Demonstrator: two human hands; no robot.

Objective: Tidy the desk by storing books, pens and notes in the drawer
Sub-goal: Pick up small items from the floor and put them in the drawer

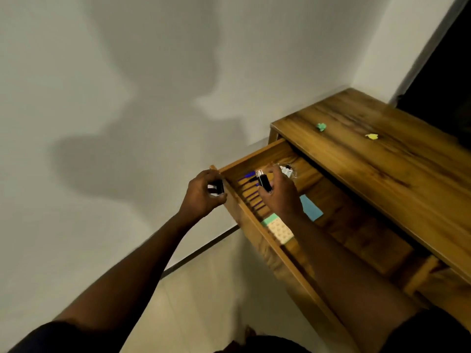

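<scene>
Your right grip [279, 197] is clamped on the black pen [263, 180] at centre frame, its long axis near upright, over the blue pens [251, 189] in the open drawer [254, 155]. Your left grip [202, 194], just left, pinches a small black piece [219, 187].

left hand [201, 193], right hand [280, 198]: bare | sleeves [38, 338]: dark, short

pale plain wall [127, 59] with soft shadows, light tiled floor [204, 301], wooden desk [382, 154] in the corner, dark opening [448, 72] beyond.
</scene>
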